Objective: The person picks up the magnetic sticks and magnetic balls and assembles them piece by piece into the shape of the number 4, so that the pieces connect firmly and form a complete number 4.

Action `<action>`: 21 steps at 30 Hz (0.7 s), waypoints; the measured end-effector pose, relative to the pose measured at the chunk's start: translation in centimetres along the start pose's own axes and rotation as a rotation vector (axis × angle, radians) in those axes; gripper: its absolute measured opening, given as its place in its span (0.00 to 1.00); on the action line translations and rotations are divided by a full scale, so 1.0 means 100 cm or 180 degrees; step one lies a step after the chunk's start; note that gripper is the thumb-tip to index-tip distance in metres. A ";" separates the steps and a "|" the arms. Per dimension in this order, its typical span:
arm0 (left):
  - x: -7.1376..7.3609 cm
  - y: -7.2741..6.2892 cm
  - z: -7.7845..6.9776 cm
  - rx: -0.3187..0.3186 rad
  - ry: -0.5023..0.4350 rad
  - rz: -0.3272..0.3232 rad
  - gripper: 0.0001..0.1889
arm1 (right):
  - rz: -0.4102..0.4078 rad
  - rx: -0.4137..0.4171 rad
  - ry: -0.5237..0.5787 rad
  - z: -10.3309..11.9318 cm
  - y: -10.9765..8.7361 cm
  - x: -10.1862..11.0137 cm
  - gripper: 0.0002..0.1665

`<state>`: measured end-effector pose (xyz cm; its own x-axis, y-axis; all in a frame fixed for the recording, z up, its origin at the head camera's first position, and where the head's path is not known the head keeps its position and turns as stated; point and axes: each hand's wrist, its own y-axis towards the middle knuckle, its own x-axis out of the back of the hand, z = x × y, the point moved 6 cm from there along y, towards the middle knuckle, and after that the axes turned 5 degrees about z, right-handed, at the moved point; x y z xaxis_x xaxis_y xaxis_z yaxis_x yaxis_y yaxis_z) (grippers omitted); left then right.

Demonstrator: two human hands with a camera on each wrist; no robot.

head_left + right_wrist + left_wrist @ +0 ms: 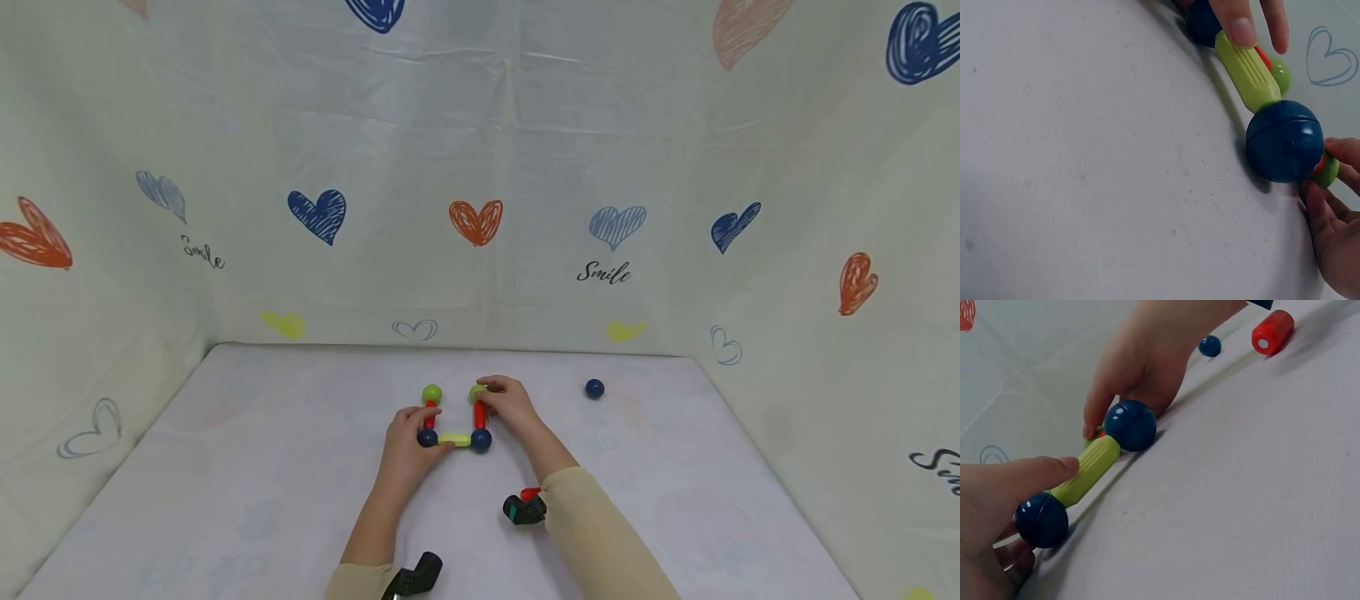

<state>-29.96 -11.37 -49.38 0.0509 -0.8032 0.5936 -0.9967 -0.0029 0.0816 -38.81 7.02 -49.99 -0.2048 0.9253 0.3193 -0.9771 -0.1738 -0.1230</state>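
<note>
On the table lies a U-shaped build of toy rods and balls. A yellow-green rod [454, 439] joins two dark blue balls [1285, 141]. From each blue ball a red rod [480, 415] runs away from me to a green ball [431, 393]. My left hand [408, 442] grips the build's left corner, its thumb on the yellow-green rod [1091, 467] and its fingers about the left blue ball [1042, 520]. At the far right, my right hand [512, 402] pinches the other green ball [1330, 172], partly hidden by the fingers.
A loose dark blue ball [595, 388] rests at the back right of the table. Beside the right sleeve lies a single red rod [1272, 332] with a pale round end. A white sheet with printed hearts [476, 222] hangs behind the table.
</note>
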 end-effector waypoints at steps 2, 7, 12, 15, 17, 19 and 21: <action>0.002 0.000 0.003 0.0088 -0.0024 0.0051 0.29 | -0.0008 -0.0010 -0.0012 -0.001 0.001 0.000 0.18; 0.007 -0.001 0.007 0.0218 -0.0127 0.0187 0.28 | -0.0026 -0.0049 0.0000 -0.003 0.003 0.000 0.18; 0.009 -0.001 0.008 0.0284 -0.0138 0.0283 0.27 | -0.0052 -0.0081 0.0021 -0.003 0.001 0.002 0.18; 0.010 0.000 0.010 0.0268 -0.0132 0.0304 0.26 | -0.0051 -0.0098 0.0068 -0.002 -0.001 0.004 0.18; 0.010 0.000 0.012 0.0252 -0.0155 0.0304 0.26 | -0.0057 -0.0086 0.0079 -0.001 -0.003 0.006 0.18; 0.011 0.000 0.013 0.0240 -0.0179 0.0304 0.25 | -0.0075 -0.0104 0.0079 -0.001 -0.006 0.009 0.18; 0.010 0.000 0.014 0.0229 -0.0206 0.0305 0.25 | -0.0104 -0.0136 0.0050 -0.001 -0.009 0.012 0.18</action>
<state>-29.97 -13.04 -49.89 -0.0466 -0.8386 0.5428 -0.9989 0.0348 -0.0320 -38.20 8.32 -49.58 -0.1715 0.9354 0.3091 -0.9798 -0.1292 -0.1528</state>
